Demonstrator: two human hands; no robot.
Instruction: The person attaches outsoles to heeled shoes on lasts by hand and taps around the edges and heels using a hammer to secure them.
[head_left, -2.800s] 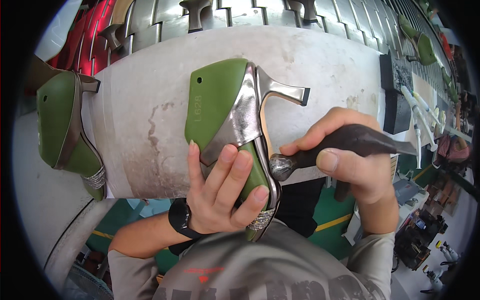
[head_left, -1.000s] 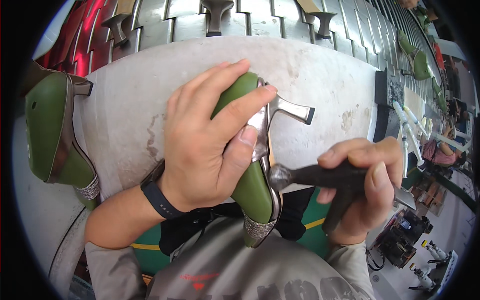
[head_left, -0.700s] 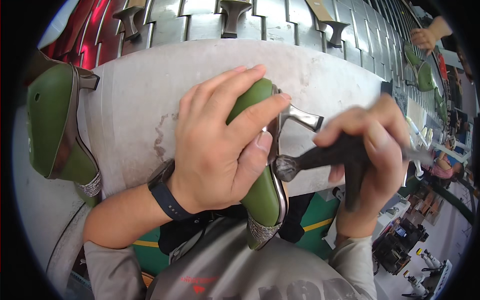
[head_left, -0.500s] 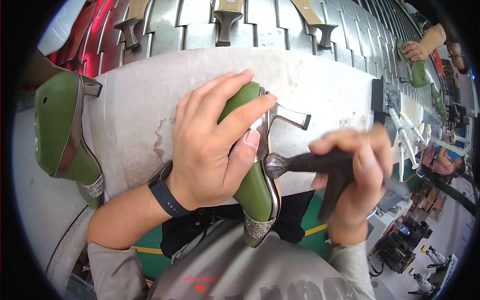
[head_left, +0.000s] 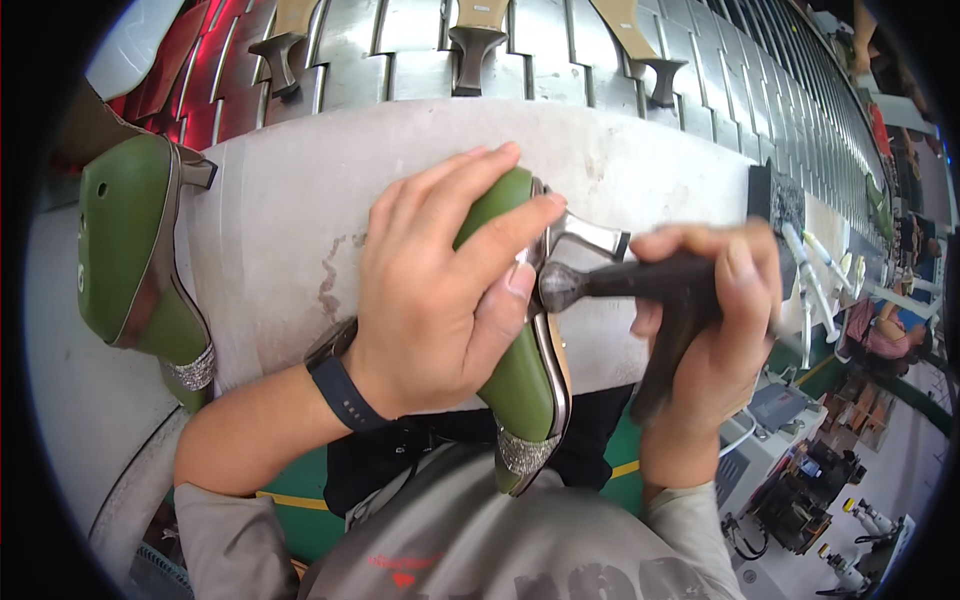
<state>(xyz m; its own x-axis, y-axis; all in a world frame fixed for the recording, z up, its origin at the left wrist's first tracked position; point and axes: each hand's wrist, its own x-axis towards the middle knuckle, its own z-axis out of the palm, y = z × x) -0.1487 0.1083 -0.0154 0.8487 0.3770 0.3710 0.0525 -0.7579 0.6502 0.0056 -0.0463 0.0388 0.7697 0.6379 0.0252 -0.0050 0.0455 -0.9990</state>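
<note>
A green high-heeled shoe (head_left: 520, 380) lies on its side across the front of the pale worktable, its glittery toe band toward me and its heel pointing right. My left hand (head_left: 440, 270) is wrapped over its upper part, thumb and forefinger pressing near the heel. In my right hand (head_left: 735, 300) is a dark hammer (head_left: 630, 280), gripped close to its head. The rounded hammer face touches or nearly touches the shoe's sole edge beside my left thumb. Fingers of the right hand are slightly blurred.
Another green heeled shoe (head_left: 125, 240) stands at the left edge of the worktable (head_left: 280, 180). Beyond it runs a metal slat conveyor (head_left: 550, 50) carrying several heeled soles (head_left: 478, 45). Syringe-like tubes (head_left: 810, 280) and a dark block (head_left: 775, 205) are at the right. Machines stand farther right.
The hammer face has moved up along the sole edge, nearer the heel. My left hand still clasps the shoe. At the far right, another person's hand and a green shoe have left view.
</note>
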